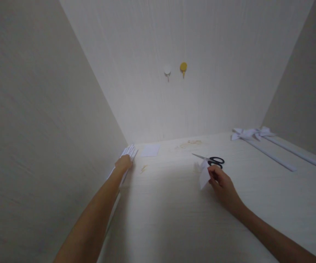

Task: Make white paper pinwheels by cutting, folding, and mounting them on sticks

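My left hand (124, 163) reaches to the far left of the pale desk (174, 212) and rests on a bundle of white paper strips (129, 151) lying against the left wall. My right hand (221, 183) is closed on a small folded piece of white paper (204, 175), held just above the desk. Black-handled scissors (212, 160) lie on the desk just beyond that paper, blades pointing left. A small white paper square (150, 150) lies flat near the back wall, to the right of the strips.
Two white paper pinwheels on long paper sticks (267, 148) lie at the back right. A white hook (167, 72) and a yellow hook (183, 68) are fixed on the back wall. Walls close in the desk at left, back and right.
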`<state>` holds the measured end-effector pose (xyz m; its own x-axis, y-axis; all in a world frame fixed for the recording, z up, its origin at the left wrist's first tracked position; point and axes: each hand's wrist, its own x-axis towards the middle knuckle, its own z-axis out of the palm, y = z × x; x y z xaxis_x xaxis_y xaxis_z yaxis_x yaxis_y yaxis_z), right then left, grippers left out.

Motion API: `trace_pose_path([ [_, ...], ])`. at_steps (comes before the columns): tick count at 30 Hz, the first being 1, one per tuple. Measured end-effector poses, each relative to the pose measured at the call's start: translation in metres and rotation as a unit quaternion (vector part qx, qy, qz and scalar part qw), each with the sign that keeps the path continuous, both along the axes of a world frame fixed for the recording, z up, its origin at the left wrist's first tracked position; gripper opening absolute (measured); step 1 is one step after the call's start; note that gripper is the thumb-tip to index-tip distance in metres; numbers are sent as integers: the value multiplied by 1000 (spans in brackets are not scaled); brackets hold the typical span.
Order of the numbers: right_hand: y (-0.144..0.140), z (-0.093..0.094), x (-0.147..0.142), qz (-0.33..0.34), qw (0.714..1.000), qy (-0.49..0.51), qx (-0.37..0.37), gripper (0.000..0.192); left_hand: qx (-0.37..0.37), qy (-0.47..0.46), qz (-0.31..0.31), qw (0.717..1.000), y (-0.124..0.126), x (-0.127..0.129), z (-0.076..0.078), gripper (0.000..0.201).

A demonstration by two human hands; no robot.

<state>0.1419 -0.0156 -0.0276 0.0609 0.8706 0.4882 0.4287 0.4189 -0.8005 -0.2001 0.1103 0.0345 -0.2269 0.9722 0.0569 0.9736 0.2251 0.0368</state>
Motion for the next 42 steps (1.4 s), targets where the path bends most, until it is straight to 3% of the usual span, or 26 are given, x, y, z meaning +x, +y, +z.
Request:
trace_pose_path([
  [6, -3, 9, -3, -3, 1000, 11, 4, 8, 21, -87, 37, 995, 2, 10, 10, 21],
  [12, 4, 1, 0, -7, 998, 52, -22, 5, 68, -275, -19, 959, 7, 48, 54, 5],
  [16, 8, -4, 3, -11, 996, 79, -28, 7, 53, -452, -101, 885, -8, 95, 72, 9],
  [17, 9, -4, 3, -14, 995, 92, -33, 6, 28, -585, -119, 802, -15, 108, 72, 10],
  [18, 9, -3, 4, -20, 993, 107, -42, 6, -9, -682, -131, 720, -22, 119, 70, 11],
  [19, 10, -2, 5, -28, 991, 124, -51, 6, -44, -740, -140, 656, -31, 130, 65, 12],
  [20, 10, -2, 6, -38, 987, 143, -60, 7, -71, -775, -138, 612, -39, 140, 59, 13],
  [23, 11, 0, 7, -62, 974, 205, -71, 11, -140, -815, -125, 548, -66, 163, 30, 15],
  [27, 12, 0, 8, -71, 963, 252, -67, 13, -199, -834, -123, 499, -95, 174, -10, 16],
  [30, 12, 0, 7, -63, 961, 262, -71, 15, -203, -850, -86, 478, -104, 176, -29, 15],
  [33, 11, 1, 6, -51, 959, 268, -80, 13, -195, -866, -74, 454, -106, 178, -39, 14],
  [42, 12, -1, 8, -49, 955, 277, -89, 11, -132, -888, -87, 432, -109, 184, -47, 11],
])
